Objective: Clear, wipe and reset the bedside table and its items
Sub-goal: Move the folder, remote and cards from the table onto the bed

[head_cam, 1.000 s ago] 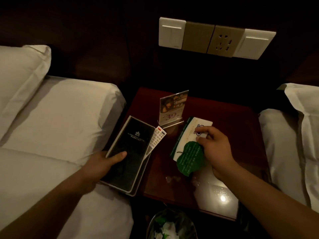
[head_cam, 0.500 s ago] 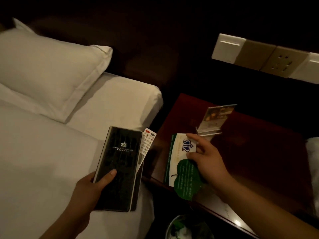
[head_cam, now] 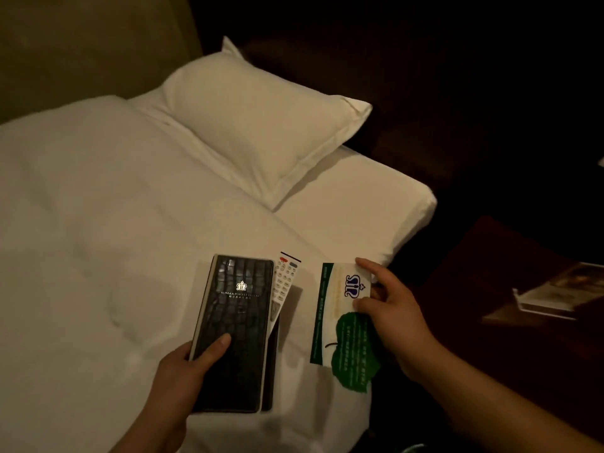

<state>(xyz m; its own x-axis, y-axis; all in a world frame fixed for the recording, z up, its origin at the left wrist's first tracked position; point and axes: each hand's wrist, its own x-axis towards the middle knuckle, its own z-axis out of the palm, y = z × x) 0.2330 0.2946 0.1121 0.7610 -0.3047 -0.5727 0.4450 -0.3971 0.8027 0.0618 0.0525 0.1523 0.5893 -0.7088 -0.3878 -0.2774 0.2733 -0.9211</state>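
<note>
White bed beneath folder, remote, card; pillow beyond.

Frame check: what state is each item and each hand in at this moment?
Black leather-look folder: closed, gripped by left hand over white bed.
White remote control: tucked under folder, top showing.
White-and-green card: pinched by right hand.
Clear acrylic sign stand: on dark red bedside table, untouched.
</note>
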